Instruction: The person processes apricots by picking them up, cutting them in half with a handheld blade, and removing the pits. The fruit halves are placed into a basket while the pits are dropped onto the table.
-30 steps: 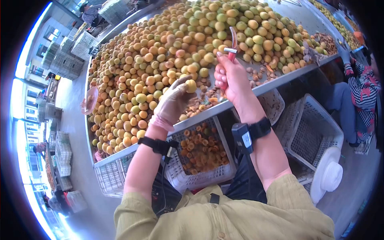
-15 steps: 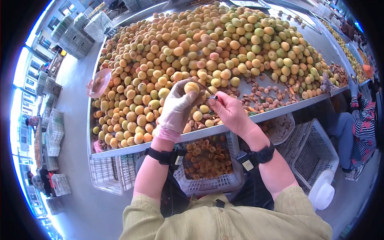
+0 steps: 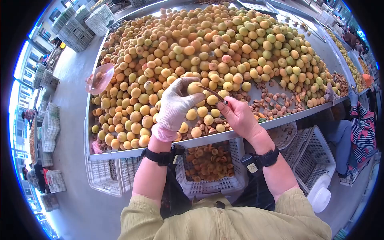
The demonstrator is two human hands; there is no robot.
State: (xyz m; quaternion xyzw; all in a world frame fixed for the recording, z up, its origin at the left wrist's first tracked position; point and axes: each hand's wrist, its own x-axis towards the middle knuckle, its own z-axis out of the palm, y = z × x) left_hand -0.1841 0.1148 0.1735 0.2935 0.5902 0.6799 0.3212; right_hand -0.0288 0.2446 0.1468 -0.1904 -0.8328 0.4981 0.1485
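My left hand [image 3: 176, 105], in a pale glove, grips a yellow apricot [image 3: 194, 88] between thumb and fingers. My bare right hand [image 3: 239, 117] is closed round the handle end of a thin curved tool [image 3: 211, 92], whose tip touches or nearly touches the apricot. Both hands are over the near edge of a metal table [image 3: 208, 140] heaped with apricots [image 3: 160, 64]. Brown pits [image 3: 276, 102] lie right of my right hand, with more under my hands. Below the edge, a white crate [image 3: 216, 185] holds opened apricot halves [image 3: 209, 162].
A pink scoop [image 3: 100, 79] rests on the table's left rim. White crates [image 3: 105, 176] stand below left and an empty-looking crate [image 3: 314, 160] below right, near a white lid-like object [image 3: 320, 194]. Another person in striped clothing [image 3: 363, 130] sits at the right.
My hands have drawn slightly apart, the right one moving right and down. The tool now shows more fully beside the apricot. The view has shifted slightly.
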